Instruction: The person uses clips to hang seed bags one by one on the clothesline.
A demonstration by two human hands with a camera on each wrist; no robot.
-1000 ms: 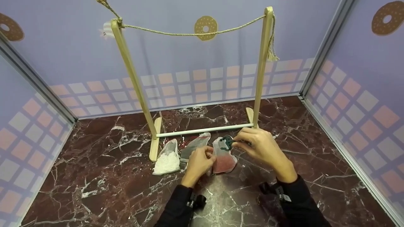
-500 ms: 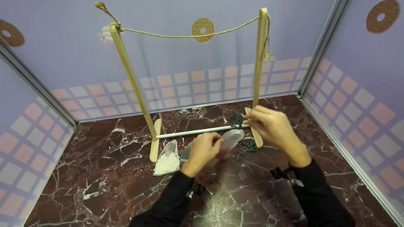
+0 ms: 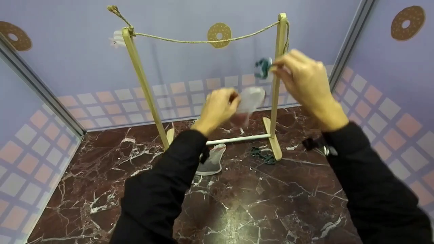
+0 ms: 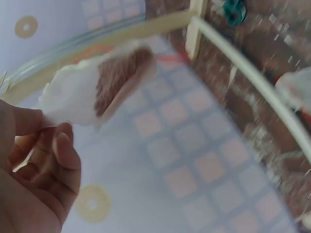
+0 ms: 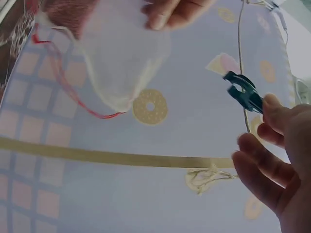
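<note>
In the head view my left hand (image 3: 218, 108) is raised in front of a wooden frame and pinches a small white mesh drawstring bag (image 3: 251, 98). Reddish grains (image 4: 119, 77) fill one end of it, as the left wrist view shows. A red drawstring (image 5: 68, 92) trails from the bag in the right wrist view. Higher and to the right, my right hand (image 3: 307, 81) pinches a dark green plastic clip (image 5: 245, 92) between thumb and finger. Above the bag a rope (image 3: 183, 41) sags between the two wooden posts, apart from both hands.
A grey-filled mesh bag (image 3: 213, 161) lies on the dark marbled table (image 3: 237, 203). More green clips (image 3: 262, 156) lie beside the frame's right foot (image 3: 273, 140). A white bar (image 3: 237, 139) joins the posts low down. Patterned walls surround the table; my left sleeve covers part of it.
My left hand has lifted the reddish-filled bag off the table. My right hand has risen with a clip to near the right post. The left sleeve now covers the white-filled bag.
</note>
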